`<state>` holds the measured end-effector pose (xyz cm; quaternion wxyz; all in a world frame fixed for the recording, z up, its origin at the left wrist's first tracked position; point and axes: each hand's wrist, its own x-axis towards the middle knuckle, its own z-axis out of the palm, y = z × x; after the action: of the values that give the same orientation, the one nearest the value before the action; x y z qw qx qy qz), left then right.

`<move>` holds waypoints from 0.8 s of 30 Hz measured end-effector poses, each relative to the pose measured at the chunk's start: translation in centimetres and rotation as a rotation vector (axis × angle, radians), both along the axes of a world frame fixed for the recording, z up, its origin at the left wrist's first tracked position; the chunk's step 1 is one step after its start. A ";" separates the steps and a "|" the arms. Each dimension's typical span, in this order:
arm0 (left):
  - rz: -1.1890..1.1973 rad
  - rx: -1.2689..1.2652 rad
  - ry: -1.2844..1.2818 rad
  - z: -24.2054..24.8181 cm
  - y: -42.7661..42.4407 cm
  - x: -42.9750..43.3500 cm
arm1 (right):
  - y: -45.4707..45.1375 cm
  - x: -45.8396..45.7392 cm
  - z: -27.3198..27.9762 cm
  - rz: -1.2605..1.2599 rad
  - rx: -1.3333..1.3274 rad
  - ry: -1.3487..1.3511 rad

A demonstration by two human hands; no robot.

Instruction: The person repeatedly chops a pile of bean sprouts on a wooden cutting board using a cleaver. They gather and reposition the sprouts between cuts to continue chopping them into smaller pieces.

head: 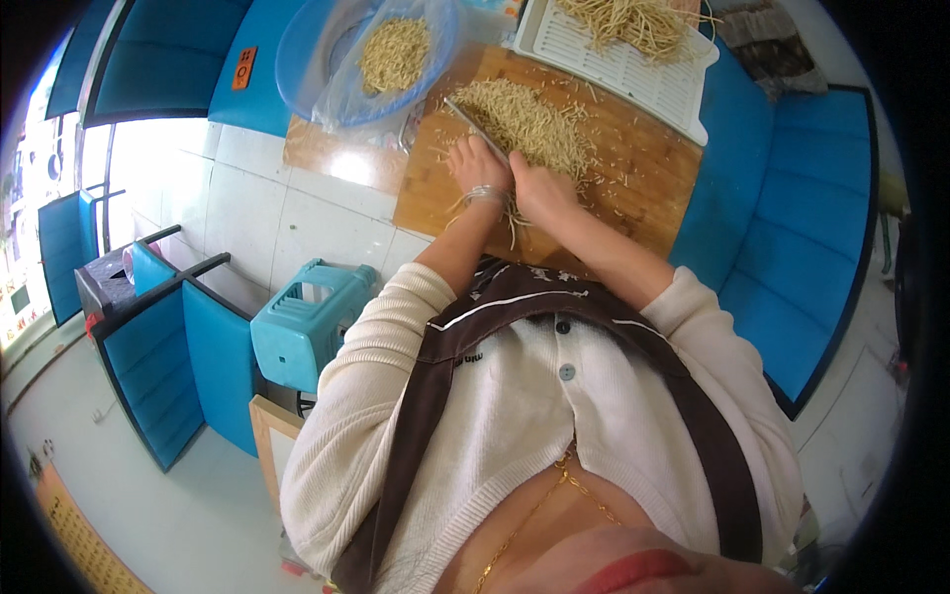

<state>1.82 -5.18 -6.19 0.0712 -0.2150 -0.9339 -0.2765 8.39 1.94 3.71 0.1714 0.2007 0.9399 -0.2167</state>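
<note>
My right hand [545, 191] grips a kitchen knife [475, 128], its blade slanting to the far left, edge-on to me. Just left of the blade, my left hand [479, 165] lies over a bundle of long pale strands [517, 215], a bracelet on its wrist. Loose strand ends stick out below that wrist; the palm hides the rest. Both hands are over a wooden cutting board [638, 204]. Beyond the blade spreads a heap of short chopped pieces [531, 122], with bits scattered to the right.
A blue plastic basin [297, 63] at the far left contains a clear bag of chopped pieces [395, 56]. Long uncut strands [631, 26] lie on a white slatted tray [616, 70] at the far right. Blue bench seats [787, 245] and a turquoise stool [297, 334] flank me.
</note>
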 end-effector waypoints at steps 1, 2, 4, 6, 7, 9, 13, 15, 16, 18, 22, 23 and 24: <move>-0.001 0.009 -0.006 0.0 0.0 0.0 | 0.1 -0.1 0.1 0.009 0.003 0.008; -0.017 0.023 -0.010 0.0 -0.1 0.0 | 0.3 -0.1 0.3 -0.044 -0.026 0.020; -0.023 0.096 0.014 0.0 -0.3 0.0 | 1.4 0.0 1.4 -0.133 -0.092 -0.003; -0.012 0.171 0.032 -0.1 -0.3 0.0 | 1.9 0.8 2.8 -0.097 -0.093 -0.005; -0.003 0.154 0.031 -0.1 -0.3 0.1 | 1.9 1.5 3.5 -0.084 -0.092 -0.022; 0.018 0.126 0.038 -0.1 -0.2 0.1 | 1.6 1.9 4.3 -0.048 -0.096 -0.077; 0.016 0.063 -0.033 -0.2 0.0 0.0 | 0.8 0.9 3.7 -0.010 -0.116 -0.134; 0.018 0.054 -0.045 -0.2 -0.1 0.1 | 0.3 0.5 2.6 -0.006 -0.115 -0.079; 0.017 0.057 -0.062 -0.2 -0.2 0.1 | 0.1 0.2 1.9 -0.017 -0.087 -0.094; 0.017 0.083 -0.087 -0.1 -0.1 0.1 | -0.4 -0.1 0.6 -0.021 -0.053 -0.066; 0.014 0.075 -0.113 0.3 -0.2 0.1 | 0.1 0.3 0.0 -0.042 -0.024 0.038; 0.011 0.076 -0.069 0.5 -0.3 -0.1 | 0.5 0.6 0.3 -0.058 -0.041 0.071; -0.010 0.059 -0.077 0.6 -0.3 -0.3 | 1.0 1.0 0.7 -0.076 -0.051 0.087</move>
<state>1.47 -5.48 -5.57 0.0403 -0.2068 -0.9263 -0.3124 9.36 2.93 4.44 0.1270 0.2223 0.9324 -0.2552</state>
